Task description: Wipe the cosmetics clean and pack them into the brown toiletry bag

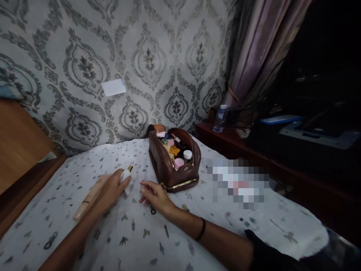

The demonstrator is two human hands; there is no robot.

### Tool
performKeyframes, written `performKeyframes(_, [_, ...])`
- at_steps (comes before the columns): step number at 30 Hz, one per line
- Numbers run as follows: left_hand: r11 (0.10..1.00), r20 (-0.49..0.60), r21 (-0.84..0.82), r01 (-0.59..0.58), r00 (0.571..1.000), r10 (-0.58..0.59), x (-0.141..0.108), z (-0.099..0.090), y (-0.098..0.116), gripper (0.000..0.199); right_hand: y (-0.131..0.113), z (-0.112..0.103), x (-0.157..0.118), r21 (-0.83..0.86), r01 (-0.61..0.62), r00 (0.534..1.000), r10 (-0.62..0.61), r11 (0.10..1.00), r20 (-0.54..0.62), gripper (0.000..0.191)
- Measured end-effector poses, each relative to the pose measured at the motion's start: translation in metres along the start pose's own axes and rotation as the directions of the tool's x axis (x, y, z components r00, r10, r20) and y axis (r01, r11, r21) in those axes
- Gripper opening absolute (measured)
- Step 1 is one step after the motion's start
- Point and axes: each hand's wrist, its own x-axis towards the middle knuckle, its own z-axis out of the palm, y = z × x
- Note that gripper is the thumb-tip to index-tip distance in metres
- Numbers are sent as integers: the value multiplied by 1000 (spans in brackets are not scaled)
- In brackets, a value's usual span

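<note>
My left hand is closed around a small white bottle with a gold cap, a little above the white patterned cloth. Under my left wrist and forearm lies a beige tube, partly hidden. My right hand is just right of the bottle, its fingers loosely curled and pointing left, with nothing visible between them. Behind my right hand stands an open brown leather bag holding several jars and small items, among them a white-lidded jar and a pink-lidded jar.
The patterned cloth covers the surface. A blurred-out item lies right of the bag. On a dark red ledge at the back right stands a clear bottle. A wooden panel borders the left side; patterned wallpaper rises behind.
</note>
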Motion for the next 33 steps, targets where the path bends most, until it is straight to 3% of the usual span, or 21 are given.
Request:
performKeyframes(4, [940, -85, -329, -91, 994, 67, -49, -2, 23, 28, -9, 2, -7, 30, 10, 996, -12, 999, 83, 66])
performKeyframes(9, [916, -55, -395, -70, 997, 53, -77, 14, 38, 21, -18, 9, -18, 36, -16, 974, 8, 999, 225, 56])
performKeyframes(17, [902, -121, -422, -92, 992, 45, -84, 19, 30, 23, -16, 12, -26, 168, -179, 924, 108, 969, 367, 52])
performKeyframes(20, [869, -140, -484, -98, 990, 34, -85, 18, 31, 12, -17, 11, -26, 168, -205, 915, 128, 964, 383, 54])
performKeyframes(23, [825, -172, -560, -77, 985, -25, -83, 16, 29, 30, -18, 11, -25, 164, -225, 929, 160, 960, 335, 65])
performKeyframes(26, [789, -215, -602, -123, 976, -12, -79, 13, 24, 39, -22, 10, -26, 106, -225, 934, 184, 969, 307, 61])
performKeyframes(28, [737, -175, -666, -115, 984, -5, -77, 11, 21, 32, -26, 10, -27, 65, -226, 925, 194, 972, 326, 52])
performKeyframes(30, [651, -92, -758, -36, 994, -52, -76, 8, 18, 25, -31, 10, -28, 32, -227, 912, 201, 973, 358, 46])
performKeyframes(33, [491, 31, -868, 69, 996, -84, -76, 5, 18, 33, -36, 10, -29, -23, -209, 891, 200, 978, 407, 40])
